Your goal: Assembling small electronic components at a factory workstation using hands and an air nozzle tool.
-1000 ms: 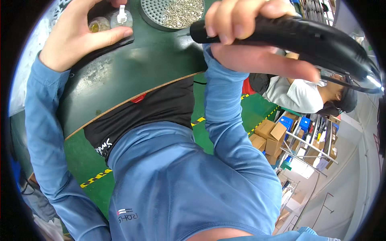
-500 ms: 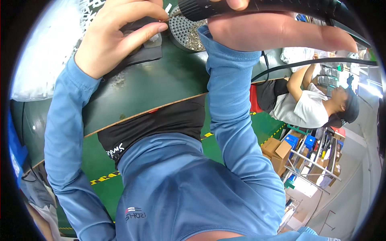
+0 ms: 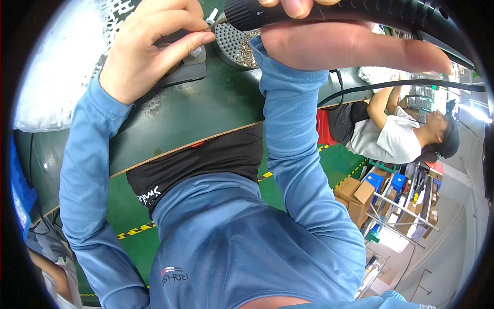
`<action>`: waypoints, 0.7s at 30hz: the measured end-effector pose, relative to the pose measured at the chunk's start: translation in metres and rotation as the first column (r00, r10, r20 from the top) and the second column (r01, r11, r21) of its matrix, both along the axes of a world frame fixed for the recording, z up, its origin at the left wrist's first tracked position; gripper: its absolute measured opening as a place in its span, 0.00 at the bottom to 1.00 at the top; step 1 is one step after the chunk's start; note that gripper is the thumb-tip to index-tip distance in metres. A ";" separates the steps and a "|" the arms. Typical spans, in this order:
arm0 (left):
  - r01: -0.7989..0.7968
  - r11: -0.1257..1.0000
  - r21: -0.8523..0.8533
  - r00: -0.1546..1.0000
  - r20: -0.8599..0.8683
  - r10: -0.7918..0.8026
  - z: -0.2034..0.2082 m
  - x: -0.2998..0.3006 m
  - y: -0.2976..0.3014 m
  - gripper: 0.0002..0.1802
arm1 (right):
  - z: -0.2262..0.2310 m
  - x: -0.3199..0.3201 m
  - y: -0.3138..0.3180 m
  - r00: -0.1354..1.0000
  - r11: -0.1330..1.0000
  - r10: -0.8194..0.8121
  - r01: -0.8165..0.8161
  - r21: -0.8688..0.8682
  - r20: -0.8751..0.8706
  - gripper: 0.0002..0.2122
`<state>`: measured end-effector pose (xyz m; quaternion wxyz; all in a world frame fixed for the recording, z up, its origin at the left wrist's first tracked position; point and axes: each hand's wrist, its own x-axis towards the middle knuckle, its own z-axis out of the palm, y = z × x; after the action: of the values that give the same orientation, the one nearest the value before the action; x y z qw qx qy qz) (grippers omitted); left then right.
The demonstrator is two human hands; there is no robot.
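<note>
My left hand (image 3: pixel 149 46) pinches a small white part (image 3: pixel 198 50) between thumb and forefinger, over a dark pad (image 3: pixel 180 74) on the green table (image 3: pixel 206 113). My right hand (image 3: pixel 350 46) grips a black electric screwdriver (image 3: pixel 360 13) held level across the top of the view. Its front end sits just right of the left fingertips; the bit is mostly hidden. A round perforated tray of screws (image 3: pixel 236 46) stands right behind the two hands.
A clear bag of small white parts (image 3: pixel 62 67) lies at the table's left. The screwdriver's black cable (image 3: pixel 401 85) runs off to the right. A seated co-worker (image 3: pixel 396 134) is at the right, with cardboard boxes (image 3: pixel 355 190) and blue bins on the floor.
Both hands and the table have slid lower and left in the view. My left hand went from resting on the pad to pinching the white part, with the screwdriver's front end closer to it.
</note>
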<state>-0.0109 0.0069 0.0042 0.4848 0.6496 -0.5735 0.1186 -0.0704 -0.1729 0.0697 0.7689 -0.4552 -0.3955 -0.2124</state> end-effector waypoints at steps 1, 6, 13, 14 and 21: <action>0.004 1.000 -0.008 1.000 -0.027 -0.004 0.000 -0.001 -0.002 0.09 | 0.000 -0.001 -0.001 1.000 1.000 -0.001 0.001 -0.002 0.000 0.48; 0.004 0.993 0.117 0.998 -0.062 0.004 -0.001 -0.002 0.005 0.15 | -0.009 -0.006 0.004 0.985 0.995 -0.103 0.104 0.002 -0.139 0.50; 0.112 0.969 0.219 0.993 -0.062 -0.101 -0.013 0.010 0.012 0.30 | -0.019 0.015 0.022 0.992 0.998 0.058 -0.056 0.014 -0.114 0.52; 0.107 0.972 0.209 0.991 -0.104 -0.086 -0.009 0.005 0.008 0.29 | -0.019 0.006 0.030 0.960 0.989 -0.011 0.051 0.139 -0.279 0.52; 0.169 0.967 0.190 0.973 -0.186 -0.134 -0.010 0.008 0.006 0.27 | -0.022 0.007 0.033 0.962 0.998 -0.064 0.068 0.004 -0.265 0.50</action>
<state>-0.0028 0.0132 -0.0054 0.4708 0.6579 -0.5868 -0.0349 -0.0633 -0.1395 0.0475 0.8101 -0.4876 -0.2727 -0.1778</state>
